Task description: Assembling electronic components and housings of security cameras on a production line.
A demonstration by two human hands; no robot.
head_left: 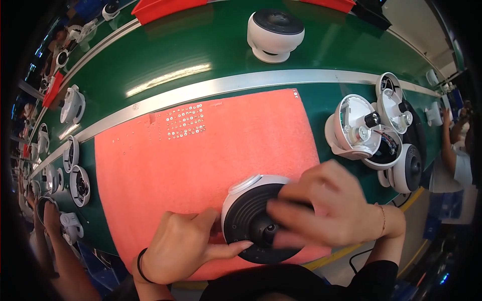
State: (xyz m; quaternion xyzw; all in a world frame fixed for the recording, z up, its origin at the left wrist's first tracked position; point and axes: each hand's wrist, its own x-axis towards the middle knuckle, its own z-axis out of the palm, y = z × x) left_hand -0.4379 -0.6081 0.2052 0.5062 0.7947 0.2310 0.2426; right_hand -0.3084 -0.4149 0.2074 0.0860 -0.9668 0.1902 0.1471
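A round security camera (247,216) with a white shell and a ridged black front lies on the pink foam mat (145,175), near its front edge. Its lens shows in the middle of the black face. My left hand (178,246) grips the left side, the thumb lying on the black front and the other fingers at the white shell. Over the right part of that front is my right hand (326,205), its fingers bent and smeared by motion. Whether it holds anything small is not visible, and it covers the camera's right side.
Small screws (186,122) stand in rows on the mat's far part. Open white housings (356,128) crowd the right side. Beyond a metal rail (226,83), another white camera (275,37) stands on the green surface. Co-workers' hands are at the far left and right.
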